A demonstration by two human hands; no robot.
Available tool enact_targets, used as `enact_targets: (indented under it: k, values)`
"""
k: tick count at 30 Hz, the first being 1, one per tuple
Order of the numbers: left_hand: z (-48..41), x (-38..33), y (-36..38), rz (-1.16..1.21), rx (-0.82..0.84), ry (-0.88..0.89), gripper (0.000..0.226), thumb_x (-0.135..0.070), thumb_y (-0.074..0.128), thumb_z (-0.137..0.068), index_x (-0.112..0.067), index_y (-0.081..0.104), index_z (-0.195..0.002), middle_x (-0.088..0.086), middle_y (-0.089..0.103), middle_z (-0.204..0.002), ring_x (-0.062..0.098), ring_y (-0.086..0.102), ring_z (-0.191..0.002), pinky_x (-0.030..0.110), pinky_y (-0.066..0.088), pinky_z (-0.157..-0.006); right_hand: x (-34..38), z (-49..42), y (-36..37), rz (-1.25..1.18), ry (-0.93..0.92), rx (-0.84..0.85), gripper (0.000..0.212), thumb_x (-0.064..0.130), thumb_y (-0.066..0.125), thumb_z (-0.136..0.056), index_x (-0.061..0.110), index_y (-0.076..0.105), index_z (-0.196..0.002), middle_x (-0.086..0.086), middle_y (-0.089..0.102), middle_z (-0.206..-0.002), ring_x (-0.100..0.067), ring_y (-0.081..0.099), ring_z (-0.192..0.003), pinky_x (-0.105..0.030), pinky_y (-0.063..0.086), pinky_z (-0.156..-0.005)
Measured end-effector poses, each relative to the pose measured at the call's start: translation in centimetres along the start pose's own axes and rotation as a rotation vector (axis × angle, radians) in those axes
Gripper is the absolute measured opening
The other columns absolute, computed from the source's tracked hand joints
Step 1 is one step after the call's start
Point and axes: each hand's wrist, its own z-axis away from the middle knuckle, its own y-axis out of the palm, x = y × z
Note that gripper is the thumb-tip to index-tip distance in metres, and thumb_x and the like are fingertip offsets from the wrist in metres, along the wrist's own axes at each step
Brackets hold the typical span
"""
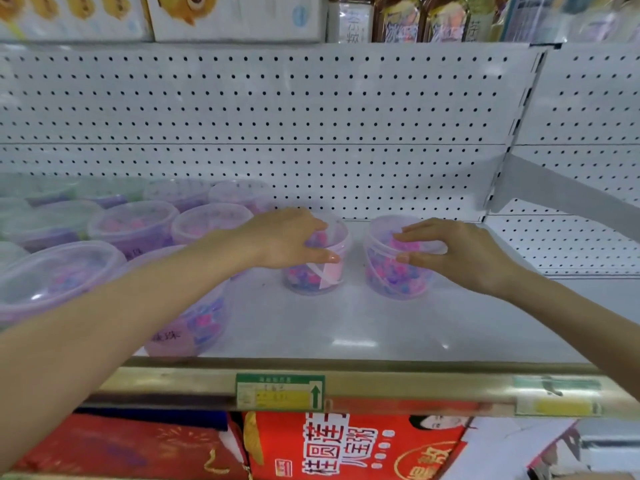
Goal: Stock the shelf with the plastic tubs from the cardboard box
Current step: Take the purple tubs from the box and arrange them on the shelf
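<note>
Holding one tub each, both hands are up on the shelf [346, 323]. Right behind the green price tag [280, 391] stands the left tub [317, 271]. The left hand [287, 237] has its fingers [311, 224] curled over the lid and its thumb on the side. Behind the tag and a bit to the right stands the right tub [391, 275]. The right hand [464, 252] pinches its lid rim between fingers and thumb.

I think the lid could pop off if that tub gets lifted by the rim alone. The left arm also lies over a front tub [194, 323] left of the tag and could knock it off the edge.

I count two hands and two held tubs. At least eight more tubs sit left of the tag, too blurry to be sure. No cardboard box shows.
</note>
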Motion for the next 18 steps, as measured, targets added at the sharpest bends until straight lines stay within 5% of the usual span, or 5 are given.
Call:
enact_targets:
  k: [8,13,18]
  values:
    - [-2.7,3.3,-1.5,-0.046,0.08,0.087,0.059,-0.039,0.057,-0.088,-0.039,0.032,-0.141,-0.007,0.014,-0.155,0.02,0.027,-0.138,0.033,0.03,-0.106,0.0,-0.7,-0.1,0.01,0.022,0.031,0.04,0.056,0.064,-0.073,0.042,0.064,-0.111,0.028,0.056,-0.12,-0.005,0.052,-0.114,-0.026,0.037,-0.095]
    - [-4.0,3.5,-0.8,-0.021,0.089,0.057,0.074,-0.061,0.051,-0.082,-0.034,0.023,-0.145,-0.007,0.03,-0.149,0.019,0.029,-0.136,0.039,0.03,-0.109,0.4,-1.5,0.2,0.016,0.043,0.043,0.039,0.051,0.065,-0.076,0.039,0.064,-0.113,0.024,0.055,-0.125,-0.004,0.051,-0.114,-0.022,0.034,-0.09]
    - [-5.4,4.7,-0.8,-0.035,0.096,0.082,0.059,-0.054,0.05,-0.087,-0.029,0.038,-0.138,-0.003,0.043,-0.138,0.023,0.04,-0.125,0.04,0.037,-0.1,0.4,-2.7,0.5,0.011,0.05,0.055,0.04,0.05,0.066,-0.076,0.039,0.064,-0.114,0.026,0.055,-0.124,0.002,0.05,-0.108,-0.016,0.029,-0.086]
